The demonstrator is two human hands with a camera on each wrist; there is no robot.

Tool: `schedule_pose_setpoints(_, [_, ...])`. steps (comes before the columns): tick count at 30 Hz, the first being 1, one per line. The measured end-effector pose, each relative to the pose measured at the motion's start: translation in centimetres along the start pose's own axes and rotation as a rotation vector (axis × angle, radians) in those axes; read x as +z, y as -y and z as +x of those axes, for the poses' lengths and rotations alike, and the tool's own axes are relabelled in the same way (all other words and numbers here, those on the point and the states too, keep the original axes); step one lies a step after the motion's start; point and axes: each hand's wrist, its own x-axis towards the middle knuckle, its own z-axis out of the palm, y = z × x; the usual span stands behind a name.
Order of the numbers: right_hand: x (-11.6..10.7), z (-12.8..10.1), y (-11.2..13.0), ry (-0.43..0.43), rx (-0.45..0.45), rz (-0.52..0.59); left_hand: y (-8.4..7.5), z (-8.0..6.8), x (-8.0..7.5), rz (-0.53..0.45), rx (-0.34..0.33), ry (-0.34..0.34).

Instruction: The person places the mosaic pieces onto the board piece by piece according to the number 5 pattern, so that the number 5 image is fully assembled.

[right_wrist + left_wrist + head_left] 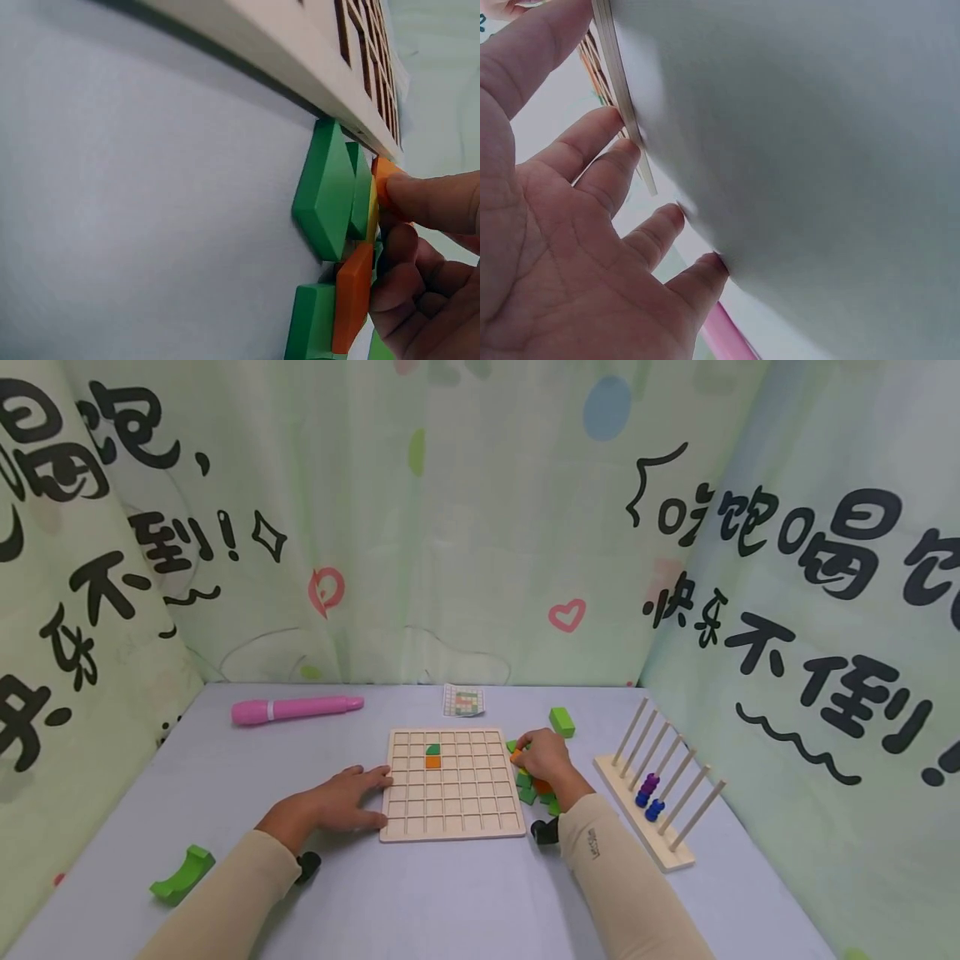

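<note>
**Grid board steadied at its left edge while an orange tile is pinched at its right**

The wooden grid board [452, 785] is shown lying flat on the pale table [420, 902], near its middle. Two tiles are seated in its upper cells: a green quarter-round tile [433, 749] directly above an orange square tile [432, 762], the two touching. The left hand [341, 800] is laid flat on the table with its fingers spread wide and straight; nothing is held, and the fingertips [630, 146] are pressed against the board's left edge [622, 97]. The right hand [545, 757] is placed over a pile of green and orange tiles [534, 792] just beside the board's right edge. Its fingers are curled, and a small orange tile [384, 176] is pinched between thumb and fingertips at the top of the pile; a green diamond tile [324, 191] is seen touching the board's edge below it.

Beyond the board, a pattern card [463, 700] is propped and a pink pen [296, 708] is laid to the far left. A green block [562, 722] is set near the right hand, a bead rack [658, 793] with blue and purple beads stands to the right, and a green arch block [182, 875] lies at the near left.
</note>
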Motion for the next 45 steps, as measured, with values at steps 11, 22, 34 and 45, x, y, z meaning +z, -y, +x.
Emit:
schedule_pose_setpoints(11, [0.2, -0.9, 1.5, 0.000, -0.024, 0.175, 0.3, -0.2, 0.1, 0.002, -0.002, 0.002])
schedule_pose_setpoints(22, [2.1, -2.0, 4.2, 0.086, -0.168, 0.223, 0.5, 0.0, 0.2, 0.001, 0.004, 0.001])
schedule_pose_setpoints(34, [3.5, -2.9, 7.3, 0.218, -0.250, 0.219, 0.2, 0.0, 0.1, 0.003, -0.002, 0.003])
schedule_pose_setpoints(45, [4.5, -3.4, 9.1, 0.242, -0.360, 0.168, -0.1, -0.2, -0.2, 0.008, -0.010, 0.010])
